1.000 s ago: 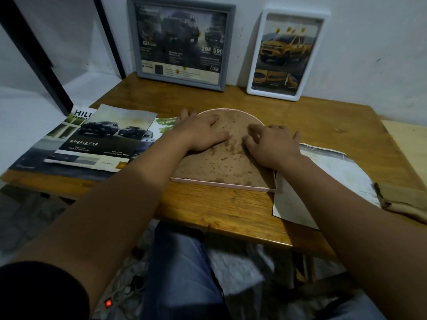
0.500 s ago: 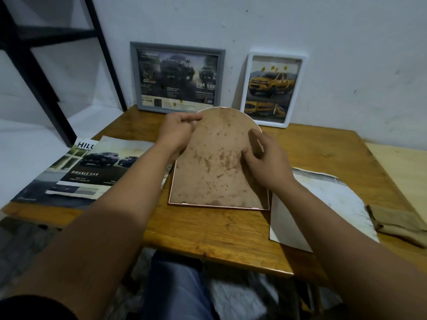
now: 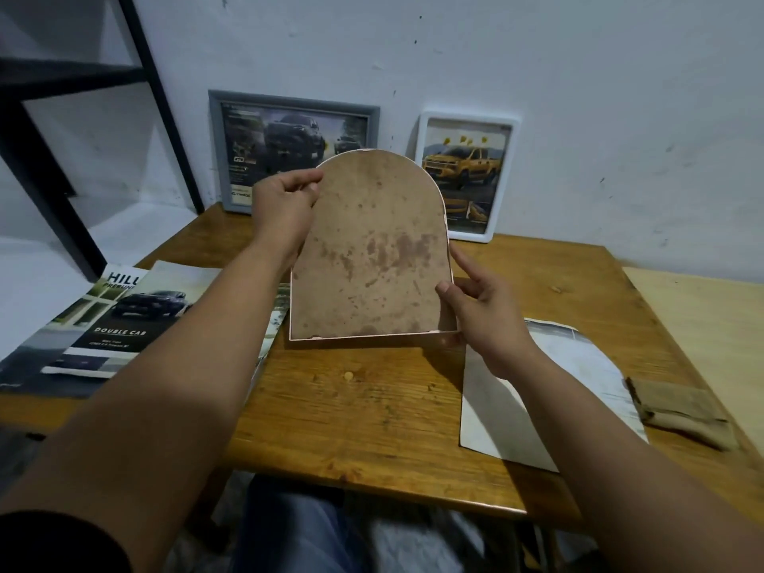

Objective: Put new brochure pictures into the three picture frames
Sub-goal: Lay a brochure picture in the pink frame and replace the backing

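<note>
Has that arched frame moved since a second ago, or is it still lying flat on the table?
Yes. The arched frame has been lifted off the wooden table and tipped upright, held by the left hand and right hand, back facing the camera.

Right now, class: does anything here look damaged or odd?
Yes. The arched frame held in both hands shows a backing blotched with dark stains, and its pale rim is chipped at the top and right.

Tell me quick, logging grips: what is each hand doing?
Left hand: grips the upper left edge of the arched pink frame with the stained brown backing.
Right hand: pinches its lower right corner.
</note>
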